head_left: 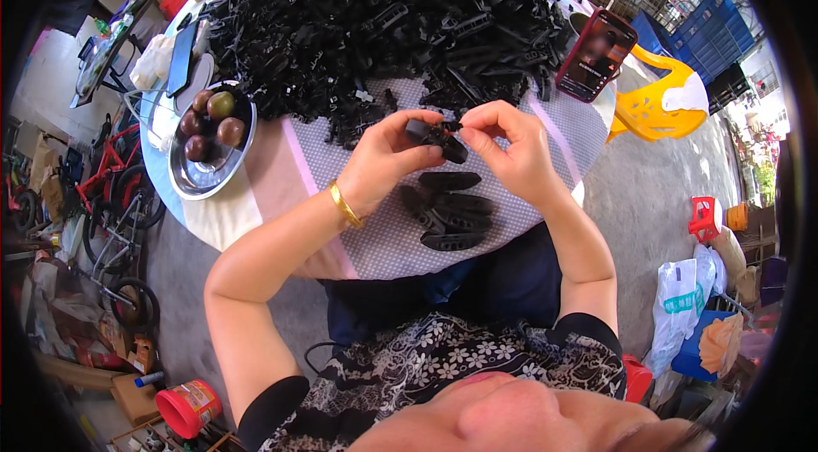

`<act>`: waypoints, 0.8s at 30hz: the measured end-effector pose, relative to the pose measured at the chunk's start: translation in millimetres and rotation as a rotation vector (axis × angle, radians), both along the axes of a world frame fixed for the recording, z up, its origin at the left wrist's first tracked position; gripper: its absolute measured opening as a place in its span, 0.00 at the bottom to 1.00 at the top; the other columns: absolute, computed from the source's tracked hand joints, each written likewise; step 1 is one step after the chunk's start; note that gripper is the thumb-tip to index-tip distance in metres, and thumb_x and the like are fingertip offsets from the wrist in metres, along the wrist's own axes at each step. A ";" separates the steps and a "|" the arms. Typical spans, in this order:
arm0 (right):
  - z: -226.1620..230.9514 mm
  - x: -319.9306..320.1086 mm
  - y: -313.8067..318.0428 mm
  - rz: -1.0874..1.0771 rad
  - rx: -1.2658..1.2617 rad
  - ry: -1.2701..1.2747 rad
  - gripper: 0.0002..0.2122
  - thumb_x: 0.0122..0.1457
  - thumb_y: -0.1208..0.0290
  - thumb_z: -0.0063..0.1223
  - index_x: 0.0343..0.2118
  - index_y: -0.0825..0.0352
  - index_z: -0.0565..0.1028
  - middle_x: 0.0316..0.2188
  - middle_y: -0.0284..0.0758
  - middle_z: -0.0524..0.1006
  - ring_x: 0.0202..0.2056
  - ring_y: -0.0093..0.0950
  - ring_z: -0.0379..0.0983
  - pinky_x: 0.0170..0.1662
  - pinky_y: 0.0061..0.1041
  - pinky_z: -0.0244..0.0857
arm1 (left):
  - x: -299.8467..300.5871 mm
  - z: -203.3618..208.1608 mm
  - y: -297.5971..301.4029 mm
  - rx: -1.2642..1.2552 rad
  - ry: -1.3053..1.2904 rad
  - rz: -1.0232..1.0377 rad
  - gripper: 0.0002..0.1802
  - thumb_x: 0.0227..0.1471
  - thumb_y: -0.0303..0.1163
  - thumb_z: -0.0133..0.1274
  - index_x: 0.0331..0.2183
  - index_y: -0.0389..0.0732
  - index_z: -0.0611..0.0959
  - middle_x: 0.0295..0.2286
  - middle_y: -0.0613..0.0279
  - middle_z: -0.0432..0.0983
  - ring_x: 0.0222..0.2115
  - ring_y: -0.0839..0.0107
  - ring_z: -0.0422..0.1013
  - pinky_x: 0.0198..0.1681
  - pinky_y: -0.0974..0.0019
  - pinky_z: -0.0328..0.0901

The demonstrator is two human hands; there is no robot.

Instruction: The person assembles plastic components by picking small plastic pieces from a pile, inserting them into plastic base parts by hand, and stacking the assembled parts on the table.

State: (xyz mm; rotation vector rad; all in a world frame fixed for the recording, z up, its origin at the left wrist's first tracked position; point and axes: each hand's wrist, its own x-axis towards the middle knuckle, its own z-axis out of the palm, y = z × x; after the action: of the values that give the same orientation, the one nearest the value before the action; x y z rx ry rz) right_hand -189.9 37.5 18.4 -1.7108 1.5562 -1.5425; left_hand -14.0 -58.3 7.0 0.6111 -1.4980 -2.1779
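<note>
My left hand (381,155), with a gold bangle at its wrist, is closed on a black plastic part (441,143) held over the near half of the round table. The thumb and fingertips of my right hand (515,152) are pinched together at the part's right end; whatever lies between them is too small to make out. Just below both hands, several oval black plastic pieces (456,215) lie in a small group on the patterned tablecloth (366,239). Beyond my hands spreads a large heap of loose black plastic parts (383,26).
On the left stands a metal plate (198,190) of round dark fruits (196,148), beside a blue flat device (181,58). A phone (599,54) leans at the table's right edge, near a yellow plastic chair (665,107). Bicycles (123,222) and a red bucket (187,409) occupy the left floor.
</note>
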 end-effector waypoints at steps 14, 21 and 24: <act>0.8 10.9 0.8 -0.038 -0.297 0.415 0.07 0.43 0.81 0.60 0.27 0.68 0.77 0.26 0.37 0.76 0.28 0.33 0.74 0.31 0.25 0.69 | 2.0 -2.7 0.9 0.064 0.025 -0.016 0.21 0.50 0.19 0.52 0.47 0.36 0.72 0.37 0.59 0.75 0.37 0.72 0.74 0.46 0.69 0.69; 0.3 10.0 4.6 -0.027 -0.342 0.685 0.12 0.42 0.81 0.59 0.32 0.66 0.76 0.32 0.36 0.76 0.30 0.34 0.73 0.32 0.28 0.69 | 0.8 1.9 3.0 0.110 0.076 0.042 0.21 0.52 0.22 0.51 0.49 0.34 0.70 0.40 0.56 0.74 0.41 0.71 0.72 0.47 0.67 0.68; 3.4 13.6 3.7 -0.075 -0.287 0.552 0.12 0.45 0.80 0.58 0.36 0.68 0.75 0.32 0.37 0.76 0.30 0.34 0.74 0.33 0.27 0.69 | 1.3 8.3 4.6 0.043 0.074 0.065 0.20 0.51 0.22 0.53 0.47 0.32 0.71 0.41 0.58 0.73 0.41 0.73 0.70 0.47 0.69 0.68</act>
State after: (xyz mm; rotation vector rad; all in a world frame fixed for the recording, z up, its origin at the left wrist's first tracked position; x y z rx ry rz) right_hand -176.3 41.1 21.8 -2.4226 1.7198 -1.4588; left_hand -12.7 -53.7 15.4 0.5785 -1.3783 -2.1642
